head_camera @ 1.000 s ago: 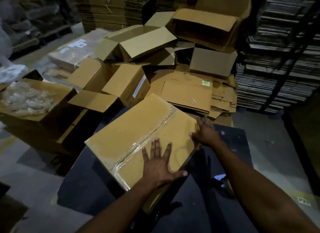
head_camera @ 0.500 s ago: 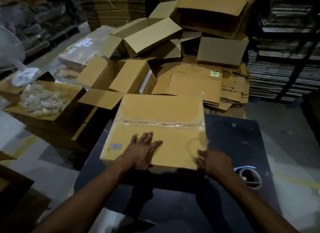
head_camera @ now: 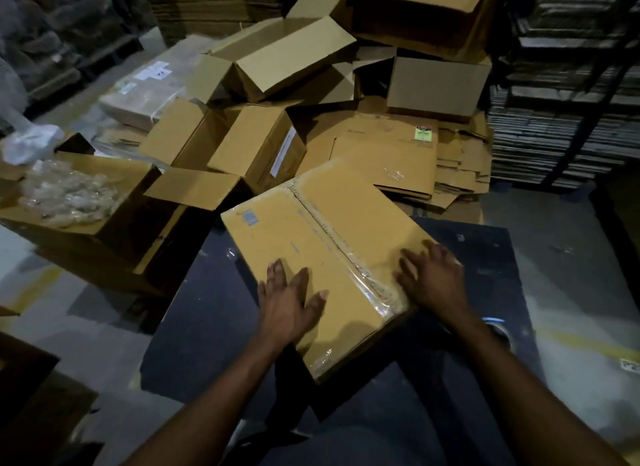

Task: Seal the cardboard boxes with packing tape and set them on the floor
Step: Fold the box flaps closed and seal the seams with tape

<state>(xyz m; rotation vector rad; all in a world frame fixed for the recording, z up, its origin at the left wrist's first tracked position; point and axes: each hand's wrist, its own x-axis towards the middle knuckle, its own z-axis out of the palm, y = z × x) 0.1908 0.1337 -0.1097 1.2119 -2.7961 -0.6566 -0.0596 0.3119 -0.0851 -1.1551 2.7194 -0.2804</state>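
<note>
Brown flat cardboard box [head_camera: 322, 243] on dark table [head_camera: 485, 257]; left hand [head_camera: 289, 301], right hand [head_camera: 433, 278] flat, ungripping. Advise pressing clear tape seam [head_camera: 346, 254] between palms firmly.

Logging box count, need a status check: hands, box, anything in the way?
Left hand flat on taped box; right hand at its right edge. Box on dark table. Tape roll beside right wrist.

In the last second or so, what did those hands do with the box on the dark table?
They spun the taped box flat on the dark table: its tape seam went from slanting one way, through crosswise, to slanting the other. The left hand stayed flat on the lid; the right hand moved from the box's side edge onto the top near the seam. The tape roll and the pile of open boxes behind stayed put.
</note>
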